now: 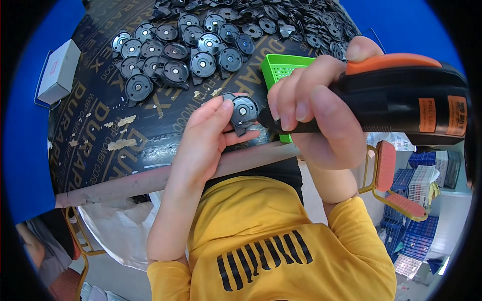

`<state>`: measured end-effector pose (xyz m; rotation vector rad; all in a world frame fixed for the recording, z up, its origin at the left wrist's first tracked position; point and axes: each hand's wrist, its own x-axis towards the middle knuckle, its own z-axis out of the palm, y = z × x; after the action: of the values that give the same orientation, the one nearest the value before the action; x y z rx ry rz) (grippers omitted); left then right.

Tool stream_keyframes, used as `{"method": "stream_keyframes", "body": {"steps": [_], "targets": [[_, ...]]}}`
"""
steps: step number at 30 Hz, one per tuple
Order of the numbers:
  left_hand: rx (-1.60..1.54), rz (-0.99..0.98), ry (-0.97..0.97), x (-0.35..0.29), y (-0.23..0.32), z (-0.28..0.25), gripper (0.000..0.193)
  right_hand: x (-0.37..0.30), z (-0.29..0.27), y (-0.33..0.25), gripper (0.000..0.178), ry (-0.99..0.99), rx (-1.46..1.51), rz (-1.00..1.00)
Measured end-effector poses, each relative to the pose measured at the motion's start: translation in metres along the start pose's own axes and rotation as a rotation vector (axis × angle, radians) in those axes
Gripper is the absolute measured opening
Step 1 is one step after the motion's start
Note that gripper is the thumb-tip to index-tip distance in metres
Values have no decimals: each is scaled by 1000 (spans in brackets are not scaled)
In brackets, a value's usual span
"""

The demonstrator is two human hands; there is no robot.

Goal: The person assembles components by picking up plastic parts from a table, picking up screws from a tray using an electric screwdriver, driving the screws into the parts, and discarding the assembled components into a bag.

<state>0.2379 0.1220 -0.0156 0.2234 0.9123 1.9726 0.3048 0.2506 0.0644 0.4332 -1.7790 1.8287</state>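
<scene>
My left hand (207, 125) grips a round black plastic part (236, 118) with a shiny metal centre, between thumb and fingers, above the table's front edge. In my right hand (329, 108) is a black electric screwdriver (391, 103) with an orange top, held sideways. Its tapered nose points left and meets or nearly meets the rim of the part; whether they touch I cannot tell. A bright green basket (282, 61) stands behind my right fingers, which partly hide it. Beyond my left hand lies a group of similar round parts (175, 71) with metal centres.
Loose black parts (314, 22) form a large heap at the back right of the dark printed tabletop (100, 113). A white box (60, 71) hangs at the left edge. Red-padded chair (385, 165) and stacked crates (414, 231) stand at right; another person's arm (31, 246) shows lower left.
</scene>
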Motion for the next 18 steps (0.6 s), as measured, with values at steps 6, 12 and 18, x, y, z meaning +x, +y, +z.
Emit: {"method": "stream_keyframes", "body": {"steps": [6, 12, 18], "targets": [[0, -13, 20, -1, 1, 2, 29, 3, 9, -4, 41, 35, 83, 19], [6, -12, 24, 0, 1, 2, 28, 2, 21, -11, 41, 72, 107, 44], [20, 14, 12, 0, 1, 2, 27, -11, 17, -17, 41, 84, 52, 45]]}}
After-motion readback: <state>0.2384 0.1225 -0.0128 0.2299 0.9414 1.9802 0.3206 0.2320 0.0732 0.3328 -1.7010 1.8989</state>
